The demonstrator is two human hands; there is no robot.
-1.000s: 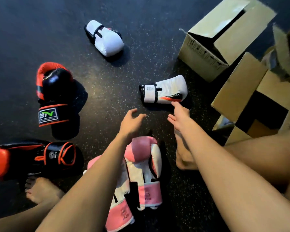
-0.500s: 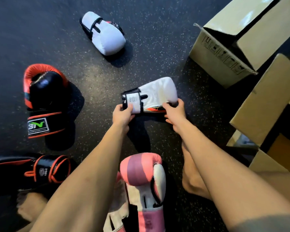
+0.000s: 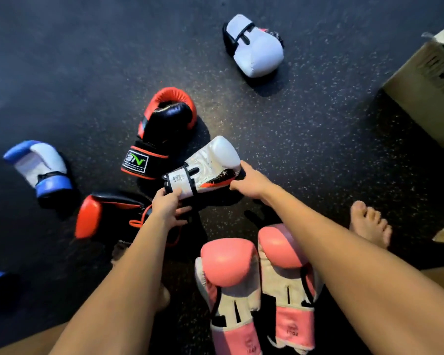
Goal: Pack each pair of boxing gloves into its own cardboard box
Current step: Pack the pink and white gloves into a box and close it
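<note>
While the left hand (image 3: 168, 206) curls round its cuff and the right hand (image 3: 249, 180) grips its padded end, a white glove (image 3: 210, 162) is held tilted just above the dark floor (image 3: 87, 60), close beside a black and red glove (image 3: 164, 124). Its white partner (image 3: 256, 47) lies well apart farther out, the cardboard box (image 3: 426, 93) stands at the right edge, and two pink gloves (image 3: 228, 260) lie side by side nearer.

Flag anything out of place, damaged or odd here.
Nothing looks damaged or spilled. The white pair is split: the left hand and right hand hold one white glove, while its mate lies apart on the floor. The pink gloves lie side by side.
</note>
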